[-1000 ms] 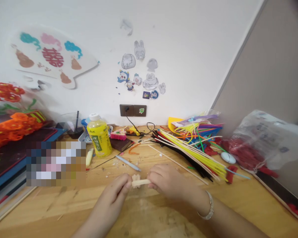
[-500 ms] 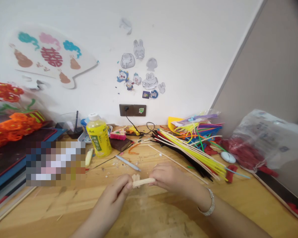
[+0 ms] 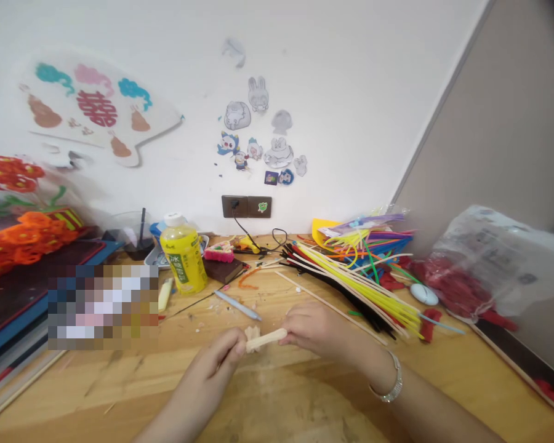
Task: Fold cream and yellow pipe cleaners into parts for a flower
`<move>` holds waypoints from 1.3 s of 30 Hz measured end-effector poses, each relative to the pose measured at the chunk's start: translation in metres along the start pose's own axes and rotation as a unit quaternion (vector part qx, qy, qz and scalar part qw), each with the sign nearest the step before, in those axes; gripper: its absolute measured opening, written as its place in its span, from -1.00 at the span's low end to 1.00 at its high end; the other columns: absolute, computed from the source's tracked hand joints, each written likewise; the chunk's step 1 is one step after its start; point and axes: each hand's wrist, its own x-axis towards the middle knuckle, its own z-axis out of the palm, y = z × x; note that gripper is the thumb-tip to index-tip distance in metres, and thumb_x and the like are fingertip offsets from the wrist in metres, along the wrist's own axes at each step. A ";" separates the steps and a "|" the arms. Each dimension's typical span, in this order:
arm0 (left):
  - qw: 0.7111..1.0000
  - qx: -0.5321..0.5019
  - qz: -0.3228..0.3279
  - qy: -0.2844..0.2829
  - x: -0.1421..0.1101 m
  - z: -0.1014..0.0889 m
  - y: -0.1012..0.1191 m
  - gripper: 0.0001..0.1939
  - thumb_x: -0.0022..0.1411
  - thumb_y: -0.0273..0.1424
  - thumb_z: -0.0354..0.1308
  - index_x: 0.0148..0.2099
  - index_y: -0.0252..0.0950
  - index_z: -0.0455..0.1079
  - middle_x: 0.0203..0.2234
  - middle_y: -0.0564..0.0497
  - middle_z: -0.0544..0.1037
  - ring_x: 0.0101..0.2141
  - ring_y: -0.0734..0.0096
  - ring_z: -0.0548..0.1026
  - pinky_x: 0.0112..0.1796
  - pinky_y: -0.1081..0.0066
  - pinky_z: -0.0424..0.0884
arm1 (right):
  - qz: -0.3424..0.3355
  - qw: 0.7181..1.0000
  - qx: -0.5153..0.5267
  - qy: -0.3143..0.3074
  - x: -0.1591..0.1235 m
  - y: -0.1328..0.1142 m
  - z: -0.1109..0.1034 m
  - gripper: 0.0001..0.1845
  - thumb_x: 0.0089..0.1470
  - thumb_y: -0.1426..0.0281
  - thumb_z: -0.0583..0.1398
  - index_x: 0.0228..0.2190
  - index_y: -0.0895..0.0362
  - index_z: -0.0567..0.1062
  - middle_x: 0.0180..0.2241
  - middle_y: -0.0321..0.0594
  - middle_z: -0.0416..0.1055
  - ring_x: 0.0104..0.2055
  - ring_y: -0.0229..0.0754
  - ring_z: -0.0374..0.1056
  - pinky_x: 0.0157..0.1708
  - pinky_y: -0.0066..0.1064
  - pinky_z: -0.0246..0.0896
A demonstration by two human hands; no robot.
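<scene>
My left hand [image 3: 211, 363] and my right hand [image 3: 316, 329] hold a cream pipe-cleaner piece [image 3: 266, 340] between them, low over the wooden desk [image 3: 277, 394]. The left fingers pinch its bunched, flower-like end, and the right fingertips grip the straight, thick end. A silver bracelet [image 3: 390, 381] circles my right wrist. Just beyond my hands lies a pale blue pen [image 3: 237, 306]. A bundle of yellow, cream and black pipe cleaners [image 3: 364, 295] lies to the right of it.
Small scraps lie on the desk. At the back stand a yellow drink bottle [image 3: 180, 261], a dark book [image 3: 222, 269] and a heap of coloured pipe cleaners [image 3: 369, 243]. A plastic bag of red items [image 3: 471, 271] sits right, orange pipe-cleaner flowers [image 3: 28, 237] left, and a wall socket [image 3: 247, 207] behind.
The cream piece has tilted, with its right end now higher. My right hand has shifted slightly up and to the left, and my left hand has barely moved.
</scene>
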 end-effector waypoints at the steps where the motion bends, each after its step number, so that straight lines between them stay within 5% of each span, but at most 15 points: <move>1: 1.000 -0.002 0.000 0.001 0.000 0.000 0.001 -0.73 0.15 -0.21 -0.15 -0.53 -0.20 0.11 -0.61 0.14 0.22 -0.50 0.34 0.29 -0.45 0.43 0.23 | 0.001 1.000 -0.003 -0.004 0.000 0.000 0.000 -0.56 0.24 0.29 -0.10 -0.53 0.19 0.38 -0.57 -0.24 0.35 -0.52 -0.29 0.24 -0.50 -0.50 0.13; 6: 1.000 -0.014 0.002 0.013 -0.002 -0.002 0.002 -0.73 0.15 -0.23 -0.11 -0.54 -0.20 0.14 -0.62 0.16 0.22 -0.52 0.37 0.28 -0.47 0.46 0.23 | 0.013 1.000 0.004 -0.005 -0.002 -0.001 0.005 -0.58 0.24 0.33 -0.09 -0.55 0.18 0.38 -0.58 -0.24 0.34 -0.53 -0.28 0.23 -0.51 -0.48 0.11; 13: 0.999 0.016 0.012 0.029 0.000 0.003 -0.001 -0.74 0.14 -0.23 -0.11 -0.54 -0.19 0.15 -0.61 0.13 0.29 -0.49 0.33 0.34 -0.45 0.44 0.26 | 0.089 0.992 0.083 -0.029 -0.002 -0.006 0.005 -0.67 0.07 0.14 0.10 -0.41 0.18 0.41 -0.50 -0.28 0.39 -0.45 -0.31 0.29 -0.43 -0.53 0.11; 19: 0.999 0.038 0.018 0.023 -0.005 0.009 -0.001 -0.72 0.14 -0.23 -0.13 -0.57 -0.19 0.14 -0.63 0.09 0.31 -0.51 0.31 0.33 -0.46 0.41 0.24 | 0.012 0.995 -0.053 -0.079 0.002 -0.019 0.005 -0.76 0.11 0.23 0.10 -0.35 0.17 0.39 -0.43 -0.23 0.42 -0.41 -0.22 0.31 -0.41 -0.43 0.13; 24: 0.994 -0.091 -0.051 -0.009 -0.002 0.008 -0.003 -0.64 0.04 -0.06 -0.03 -0.60 -0.20 0.10 -0.68 0.17 0.17 -0.57 0.41 0.21 -0.52 0.46 0.16 | -0.002 0.992 -0.102 -0.076 0.005 -0.020 0.003 -0.83 0.18 0.44 0.02 -0.38 0.19 0.39 -0.49 -0.21 0.41 -0.45 -0.24 0.30 -0.45 -0.44 0.14; 29: 0.929 -0.331 -0.133 -0.103 0.000 0.009 -0.006 -0.60 -0.08 -0.04 0.14 -0.60 -0.24 0.14 -0.74 0.25 0.05 -0.70 0.60 -0.02 -0.63 0.49 -0.08 | 0.056 0.990 0.119 -0.040 0.005 -0.023 -0.003 -0.72 0.17 0.37 0.05 -0.09 0.14 0.37 -0.28 -0.17 0.47 -0.27 -0.27 0.35 -0.28 -0.48 0.21; 32: 0.875 -0.441 -0.151 -0.130 -0.001 0.013 -0.010 -0.65 -0.09 -0.13 0.22 -0.54 -0.31 0.26 -0.72 0.24 0.07 -0.69 0.64 -0.05 -0.66 0.51 -0.14 | 0.139 0.942 0.306 -0.006 0.004 -0.025 0.000 -0.72 0.08 0.27 0.14 -0.19 0.13 0.47 -0.34 -0.20 0.49 -0.34 -0.29 0.38 -0.31 -0.49 0.23; 34: 0.854 -0.476 -0.148 -0.149 -0.002 0.016 -0.012 -0.65 -0.11 -0.13 0.26 -0.50 -0.33 0.32 -0.73 0.25 0.07 -0.70 0.66 -0.07 -0.67 0.52 -0.15 | 0.195 0.880 0.432 0.020 0.004 -0.026 0.005 -0.65 0.01 0.19 0.18 -0.25 0.18 0.50 -0.46 -0.23 0.47 -0.45 -0.30 0.36 -0.42 -0.49 0.24; 37: 0.840 -0.501 -0.135 -0.157 -0.003 0.022 -0.014 -0.64 -0.14 -0.14 0.29 -0.49 -0.34 0.34 -0.73 0.23 0.10 -0.70 0.66 -0.04 -0.67 0.53 -0.13 | 0.248 0.781 0.569 0.063 0.005 -0.027 0.016 -0.55 -0.04 0.10 0.18 -0.24 0.21 0.48 -0.55 -0.28 0.39 -0.55 -0.35 0.29 -0.51 -0.51 0.22; 39: 0.837 -0.509 -0.133 -0.153 -0.003 0.025 -0.015 -0.68 -0.11 -0.17 0.29 -0.48 -0.33 0.35 -0.71 0.21 0.13 -0.69 0.65 -0.02 -0.67 0.53 -0.12 | 0.259 0.753 0.600 0.079 0.006 -0.028 0.022 -0.54 -0.03 0.09 0.17 -0.27 0.24 0.48 -0.57 -0.29 0.36 -0.58 -0.38 0.24 -0.54 -0.52 0.19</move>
